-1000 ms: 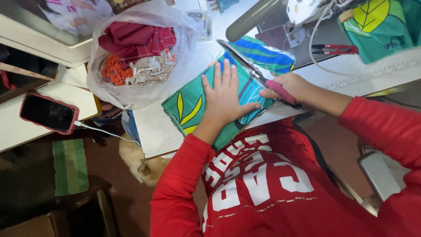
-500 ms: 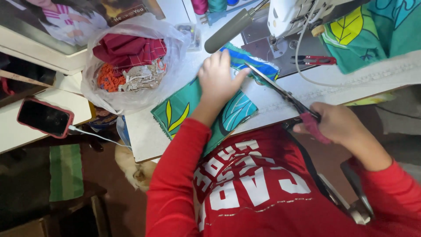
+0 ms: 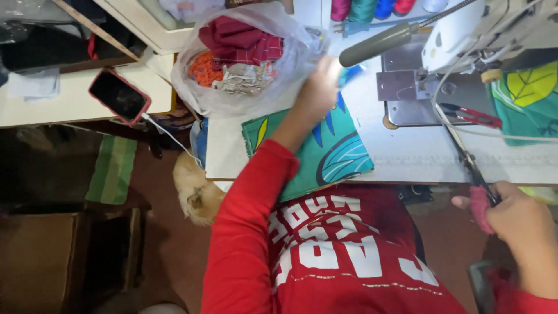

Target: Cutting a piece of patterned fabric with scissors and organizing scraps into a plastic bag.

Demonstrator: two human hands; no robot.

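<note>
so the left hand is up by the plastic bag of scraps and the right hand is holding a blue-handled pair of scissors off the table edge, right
Not quite: the handle is pink, not blue. The head view shows the right hand gripping the scissors by a pink handle off the table edge, while the left hand is up by the plastic bag of scraps.

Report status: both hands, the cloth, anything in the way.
Left hand reaching to the plastic bag, blurred. Right hand grips scissors off the table edge. Leaf-print cloth flat under the left forearm. Nothing blocking.
</note>
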